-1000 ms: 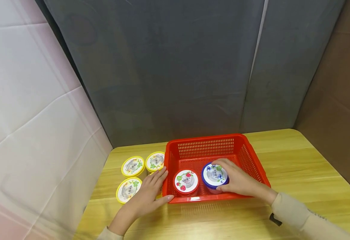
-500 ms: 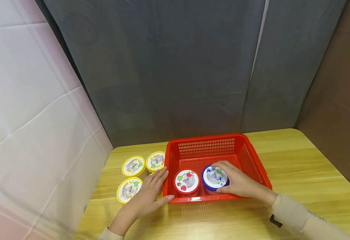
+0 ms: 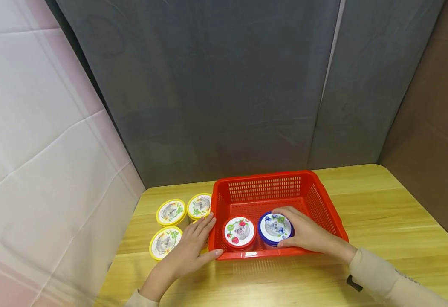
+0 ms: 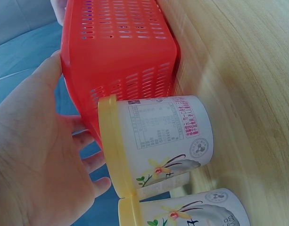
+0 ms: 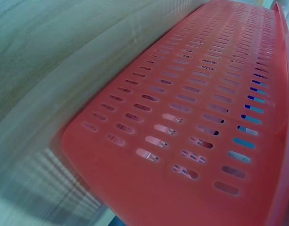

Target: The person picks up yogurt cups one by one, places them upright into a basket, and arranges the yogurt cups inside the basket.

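The red basket [image 3: 262,176] is moulded in smooth, slightly glossy plastic, roughly rectangular, with a rolled rim, rounded corners and walls pierced by rows of slots; clock positions are taken about its centre, the far wall at 12. Inside, near the front wall at 6 o'clock, the blue-lidded tub [image 3: 274,228] is held upright; its round lid is clamped between the thumb and curled fingers of the right hand [image 3: 304,230], which is brought in from 4 o'clock. The red-lidded tub [image 3: 239,232] is placed just beside it at 8 o'clock. The left hand [image 3: 191,249] is laid at the rim at 8 o'clock, thumb and fingers spread apart; yellow-lidded tubs [image 3: 164,243] are grouped outside at 9 o'clock, their white walls printed and cylindrical, one partly hidden by that hand; all is supported by a wood-grained table [image 3: 377,213].
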A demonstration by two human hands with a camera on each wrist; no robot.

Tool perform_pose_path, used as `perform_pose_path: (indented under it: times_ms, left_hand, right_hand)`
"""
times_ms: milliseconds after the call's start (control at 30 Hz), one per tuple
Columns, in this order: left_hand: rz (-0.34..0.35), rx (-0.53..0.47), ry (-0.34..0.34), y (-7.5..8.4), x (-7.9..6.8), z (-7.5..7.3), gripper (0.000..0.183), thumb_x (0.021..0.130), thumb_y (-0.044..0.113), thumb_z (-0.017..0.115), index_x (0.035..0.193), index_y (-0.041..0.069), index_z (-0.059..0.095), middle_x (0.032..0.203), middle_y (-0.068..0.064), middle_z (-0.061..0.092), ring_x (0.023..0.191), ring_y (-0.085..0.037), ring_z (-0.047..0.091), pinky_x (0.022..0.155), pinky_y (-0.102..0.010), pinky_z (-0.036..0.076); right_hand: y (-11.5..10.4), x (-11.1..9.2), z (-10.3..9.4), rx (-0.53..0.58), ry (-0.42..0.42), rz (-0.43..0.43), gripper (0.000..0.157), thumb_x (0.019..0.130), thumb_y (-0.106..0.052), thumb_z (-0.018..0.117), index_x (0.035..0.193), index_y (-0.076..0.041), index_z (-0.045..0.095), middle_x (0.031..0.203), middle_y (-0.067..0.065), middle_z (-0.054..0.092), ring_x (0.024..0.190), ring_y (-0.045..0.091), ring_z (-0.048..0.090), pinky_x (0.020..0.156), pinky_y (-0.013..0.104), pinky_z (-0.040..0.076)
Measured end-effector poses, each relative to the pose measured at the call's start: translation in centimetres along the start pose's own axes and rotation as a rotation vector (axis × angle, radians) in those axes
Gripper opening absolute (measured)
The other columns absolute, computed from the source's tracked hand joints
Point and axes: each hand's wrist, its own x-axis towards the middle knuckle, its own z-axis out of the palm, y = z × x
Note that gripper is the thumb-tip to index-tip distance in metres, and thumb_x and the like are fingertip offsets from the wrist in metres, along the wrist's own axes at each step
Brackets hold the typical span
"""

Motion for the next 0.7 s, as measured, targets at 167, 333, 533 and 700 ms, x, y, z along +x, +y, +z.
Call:
perform_pose_path:
  times_ms: [167,333,533,700]
  left_hand:
    - [0.004,0.007,0.001,-0.03,0.01,0.04,0.084,0.087,0.068,0.043,0.151,0.017,0.023,0.16,0.004,0.016,0.147,-0.025,0.02,0.118,-0.052,0.02]
    - [0.001,0.004,0.003,0.02,0.02,0.04,0.084,0.086,0.068,0.044,0.151,0.017,0.024,0.16,0.004,0.017,0.147,-0.025,0.021,0.118,-0.052,0.021]
    - [-0.004,0.001,-0.001,0.11,0.04,-0.04,0.085,0.086,0.068,0.044,0.151,0.017,0.024,0.16,0.003,0.017,0.147,-0.025,0.021,0.118,-0.052,0.021]
    - [-0.002,-0.001,0.002,0.11,0.03,-0.06,0.084,0.086,0.068,0.044,0.15,0.017,0.024,0.16,0.003,0.017,0.147,-0.025,0.021,0.118,-0.052,0.021]
  right_hand:
    - [0.02,-0.02,0.0,0.002,-0.004,0.014,0.082,0.066,-0.042,0.083,0.136,-0.025,0.043,0.131,0.001,0.051,0.12,0.023,0.052,0.097,0.052,0.049]
    - [-0.1,-0.07,-0.04,0.007,-0.012,0.03,0.08,0.067,-0.042,0.082,0.135,-0.027,0.044,0.13,-0.002,0.051,0.119,0.02,0.052,0.097,0.05,0.049]
    - [-0.15,-0.11,-0.15,0.0,-0.016,0.025,0.079,0.068,-0.043,0.081,0.135,-0.028,0.043,0.13,-0.003,0.051,0.118,0.019,0.052,0.096,0.049,0.05]
    - [-0.05,-0.11,-0.21,-0.008,-0.024,0.023,0.078,0.069,-0.044,0.08,0.136,-0.027,0.043,0.131,-0.003,0.05,0.119,0.019,0.052,0.097,0.048,0.049]
